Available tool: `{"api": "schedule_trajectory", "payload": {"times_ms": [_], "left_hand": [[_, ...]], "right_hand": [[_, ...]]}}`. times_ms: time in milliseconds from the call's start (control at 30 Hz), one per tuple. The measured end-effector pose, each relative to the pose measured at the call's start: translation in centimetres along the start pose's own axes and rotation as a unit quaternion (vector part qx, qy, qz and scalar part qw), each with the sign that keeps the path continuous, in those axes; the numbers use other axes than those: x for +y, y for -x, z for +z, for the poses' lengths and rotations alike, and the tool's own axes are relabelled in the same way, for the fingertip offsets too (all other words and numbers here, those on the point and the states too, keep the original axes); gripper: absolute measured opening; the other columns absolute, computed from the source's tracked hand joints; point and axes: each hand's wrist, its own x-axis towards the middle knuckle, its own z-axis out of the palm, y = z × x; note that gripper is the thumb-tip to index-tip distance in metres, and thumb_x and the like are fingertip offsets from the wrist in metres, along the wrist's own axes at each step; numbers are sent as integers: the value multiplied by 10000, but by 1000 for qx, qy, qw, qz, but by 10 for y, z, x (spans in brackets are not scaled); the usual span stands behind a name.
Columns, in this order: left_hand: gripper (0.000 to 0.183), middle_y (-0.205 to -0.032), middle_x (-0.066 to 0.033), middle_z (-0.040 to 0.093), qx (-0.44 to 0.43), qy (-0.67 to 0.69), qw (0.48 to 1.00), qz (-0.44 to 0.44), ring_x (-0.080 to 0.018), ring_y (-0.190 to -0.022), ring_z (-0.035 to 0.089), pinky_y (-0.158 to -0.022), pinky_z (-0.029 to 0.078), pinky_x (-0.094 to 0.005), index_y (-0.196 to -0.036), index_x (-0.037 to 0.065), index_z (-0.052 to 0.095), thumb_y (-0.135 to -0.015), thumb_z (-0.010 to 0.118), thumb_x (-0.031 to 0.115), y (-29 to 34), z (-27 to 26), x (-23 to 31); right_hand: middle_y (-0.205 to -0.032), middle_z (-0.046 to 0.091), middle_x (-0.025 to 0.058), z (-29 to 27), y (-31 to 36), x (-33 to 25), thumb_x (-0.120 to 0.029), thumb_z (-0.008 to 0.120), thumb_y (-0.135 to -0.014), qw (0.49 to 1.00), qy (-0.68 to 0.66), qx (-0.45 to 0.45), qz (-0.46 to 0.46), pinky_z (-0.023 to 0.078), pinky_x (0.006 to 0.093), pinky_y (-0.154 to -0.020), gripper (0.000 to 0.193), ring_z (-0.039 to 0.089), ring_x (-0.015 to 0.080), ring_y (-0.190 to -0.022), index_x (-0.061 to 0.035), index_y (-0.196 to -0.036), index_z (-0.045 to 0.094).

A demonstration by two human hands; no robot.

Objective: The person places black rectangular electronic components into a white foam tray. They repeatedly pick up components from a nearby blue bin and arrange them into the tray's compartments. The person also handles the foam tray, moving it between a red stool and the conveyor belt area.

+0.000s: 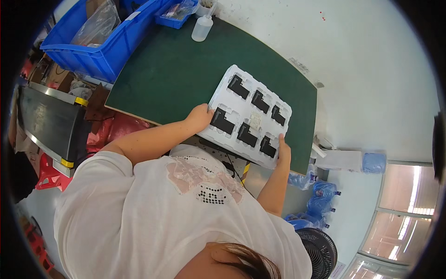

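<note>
A white moulded plastic tray [236, 104] is held between my two hands at the near edge of the green table. In its pockets sit several black L-shaped parts [223, 121], laid out in two rows. A small pale patch [255, 120] shows near the tray's middle; what it is I cannot make out. My left hand [200, 118] grips the tray's left edge, with the fingers partly hidden beneath it. My right hand [284, 152] closes on the right edge, its thumb lying along the rim.
The green table [172, 76] carries a white squeeze bottle [202, 29] and a small blue bin [174, 16] at the back. A large blue crate [100, 58] stands at the left. Blue water bottles [321, 197] and a black fan [320, 251] are at the lower right.
</note>
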Motion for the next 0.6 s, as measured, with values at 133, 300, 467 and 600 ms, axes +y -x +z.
{"api": "schedule_trajectory", "payload": {"times_ms": [133, 300, 467, 600], "left_hand": [[307, -813, -260, 582, -68, -1, 998, 10, -404, -777, 562, -709, 434, -430, -835, -65, 572, -853, 515, 236, 12, -6, -1], [318, -845, -266, 582, -102, 15, 994, 30, -397, -812, 562, -720, 430, -435, -856, -78, 567, -847, 528, 238, 9, -9, 1], [329, -1012, -269, 561, -61, 72, 995, -24, -371, -951, 553, -819, 425, -414, -1019, -92, 511, -846, 528, 188, -3, -12, -10], [370, -1054, -282, 526, -194, 42, 980, 2, -387, -976, 525, -841, 421, -409, -1058, -97, 483, -846, 529, 202, -10, -29, -7]], "right_hand": [[-1042, 579, 201, -23, -2, 42, -473, 598, -807, 999, 47, 19, -13, 380, 326, -893, 663, 525, 216, -990, 127, -1083, 539], [-983, 601, 107, -23, 8, 54, -488, 552, -836, 988, 96, 96, -66, 412, 315, -808, 589, 528, 173, -909, 72, -1014, 589], [-961, 608, 135, -1, 17, 52, -556, 529, -820, 987, 114, 113, 12, 417, 321, -807, 680, 542, 195, -865, 88, -1031, 587], [-948, 624, 120, -7, 13, 78, -574, 505, -825, 983, 106, 148, 17, 436, 321, -768, 671, 567, 186, -840, 62, -1007, 614]]}}
